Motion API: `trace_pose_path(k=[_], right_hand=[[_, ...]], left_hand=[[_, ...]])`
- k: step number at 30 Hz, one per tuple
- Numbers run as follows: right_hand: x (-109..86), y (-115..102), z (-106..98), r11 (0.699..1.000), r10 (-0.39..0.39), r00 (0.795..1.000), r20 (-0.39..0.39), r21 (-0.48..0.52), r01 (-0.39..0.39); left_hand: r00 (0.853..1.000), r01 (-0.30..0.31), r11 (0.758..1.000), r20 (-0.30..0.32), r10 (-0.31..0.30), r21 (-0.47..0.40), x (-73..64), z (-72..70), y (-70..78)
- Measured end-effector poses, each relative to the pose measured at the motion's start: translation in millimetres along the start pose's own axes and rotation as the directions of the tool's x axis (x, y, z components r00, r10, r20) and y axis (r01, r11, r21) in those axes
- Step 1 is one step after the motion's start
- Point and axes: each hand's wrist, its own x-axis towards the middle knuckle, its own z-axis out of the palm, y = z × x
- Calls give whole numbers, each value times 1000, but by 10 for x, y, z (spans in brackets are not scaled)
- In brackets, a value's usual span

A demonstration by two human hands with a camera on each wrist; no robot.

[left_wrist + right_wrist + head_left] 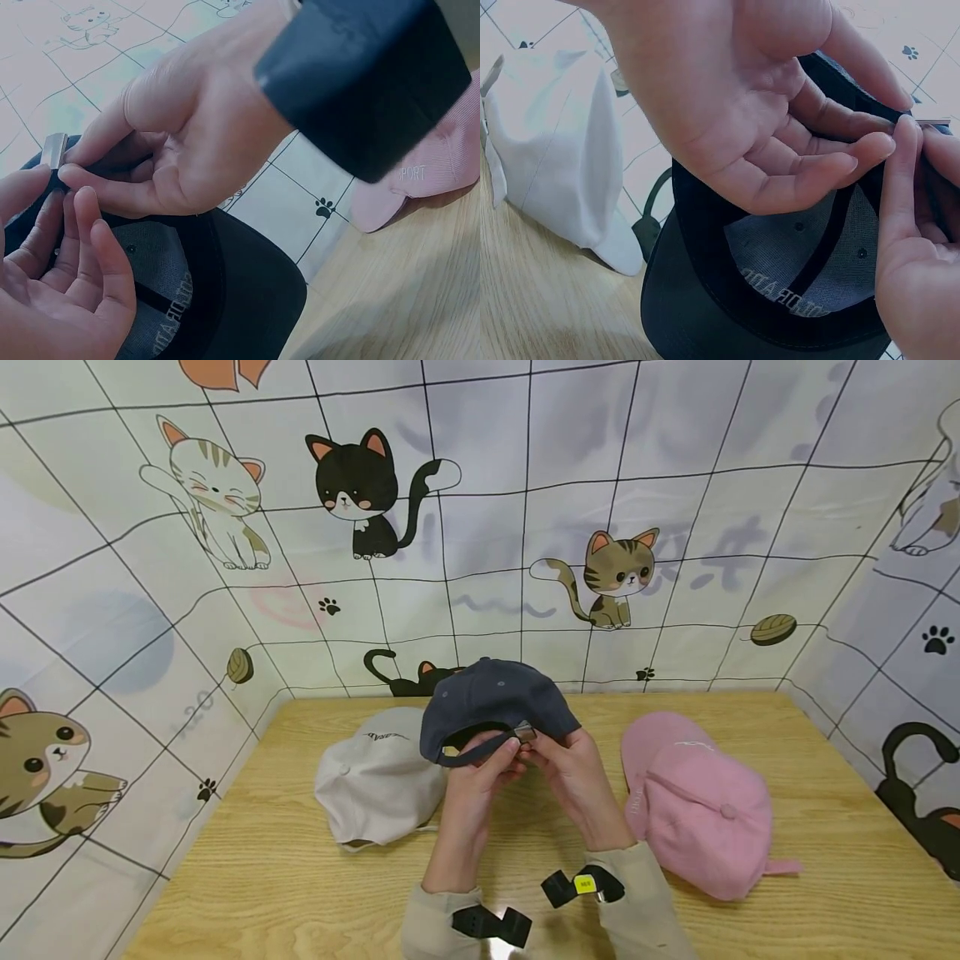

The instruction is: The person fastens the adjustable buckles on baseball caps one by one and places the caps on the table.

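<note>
A navy baseball cap (498, 693) is held up above the table, its back opening and strap (471, 755) facing me. The metal buckle (524, 732) on that strap sits between my two hands. My left hand (480, 781) pinches the strap just left of the buckle, thumb on top. With thumb and forefinger my right hand (577, 772) pinches the strap at the buckle's right side. In the right wrist view, lettering shows inside the cap, and the brim (679, 300) points down and away. Fingers partly hide the strap's end.
A white cap (382, 785) lies on the wooden table (300, 893) to the left. On the right lies a pink cap (705, 810), its strap trailing off its right side. Behind the table hangs a cat-patterned cloth (487, 527).
</note>
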Motion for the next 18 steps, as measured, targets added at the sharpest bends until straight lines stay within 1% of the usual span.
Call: trace_pose_path(k=[2, 5, 10, 18], right_hand=[[-4, -11, -10, 1000, -1, 1000, 6, 19, 1], [-7, -27, -29, 997, 1, 1000, 25, 76, -3], [0, -40, -66, 984, -8, 999, 34, 180, 1], [9, -50, -108, 975, -11, 999, 33, 221, 4]], left_hand=[[1000, 5, 1000, 4, -5, -5, 2, 2, -7], [1000, 17, 999, -10, -18, -34, 0, 0, -11], [999, 32, 997, -28, -34, -77, -4, -7, -8], [999, 26, 996, -27, -28, -82, -2, -14, -1]])
